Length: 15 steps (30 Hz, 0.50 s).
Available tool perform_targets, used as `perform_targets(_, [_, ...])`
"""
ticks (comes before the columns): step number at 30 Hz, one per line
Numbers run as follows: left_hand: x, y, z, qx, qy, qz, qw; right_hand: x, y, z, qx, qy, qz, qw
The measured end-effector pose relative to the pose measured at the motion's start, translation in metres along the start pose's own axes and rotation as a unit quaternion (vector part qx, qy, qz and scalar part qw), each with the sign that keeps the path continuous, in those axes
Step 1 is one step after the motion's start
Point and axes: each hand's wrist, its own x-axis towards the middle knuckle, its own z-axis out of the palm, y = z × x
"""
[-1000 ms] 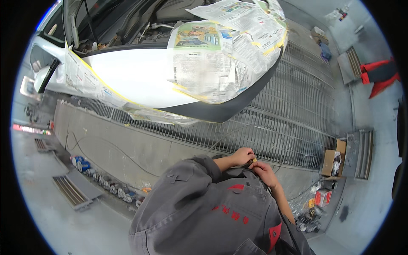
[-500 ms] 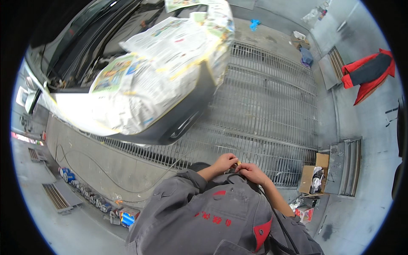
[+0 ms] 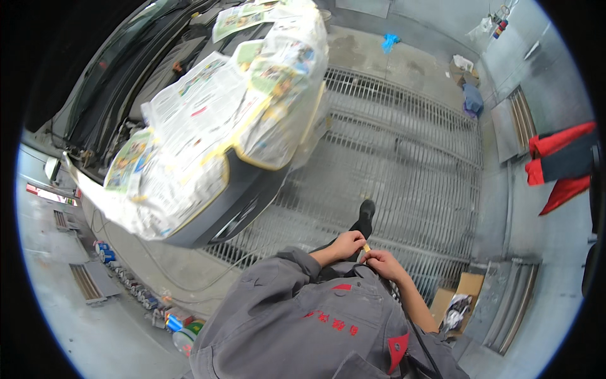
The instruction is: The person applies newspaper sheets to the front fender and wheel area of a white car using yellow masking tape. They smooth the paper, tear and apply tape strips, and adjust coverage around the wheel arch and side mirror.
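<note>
In front of my waist, my left hand [image 3: 349, 243] and my right hand [image 3: 384, 264] are close together, fingers pinched. Between their fingertips is a small yellow strip [image 3: 366, 248]; its exact kind is too small to make out. The left fingers meet its upper end and the right fingers its lower end. Ahead to the left stands a car front covered in newspaper [image 3: 196, 104] edged with yellow masking tape. Its dark grey bumper [image 3: 237, 196] shows below the paper, and the uncovered engine bay lies open behind. Neither hand touches the car.
Metal floor grating [image 3: 404, 164] runs beside the car, under my dark shoe [image 3: 367, 208]. An open cardboard box [image 3: 470, 284] stands at the right wall. A red and black garment [image 3: 562, 164] hangs there. Cans [image 3: 107, 255] and a hose [image 3: 167, 275] lie at left.
My view has shifted, and the car front now sits further left and lower. My shoe has come forward onto the grating. The hands stay together, with more of the yellow strip showing between them.
</note>
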Motion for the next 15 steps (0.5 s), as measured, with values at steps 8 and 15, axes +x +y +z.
perform_targets(8, [0.305,0.052,-0.07,0.267,-0.017,-0.008,0.964,0.13,0.063,-0.319,-0.06,0.237,0.084,0.966])
perform_targets(15, [0.478,0.122,-0.198,0.223,0.027,-0.071,0.972,0.137,0.206,-0.507,0.12,0.383,0.326,0.856])
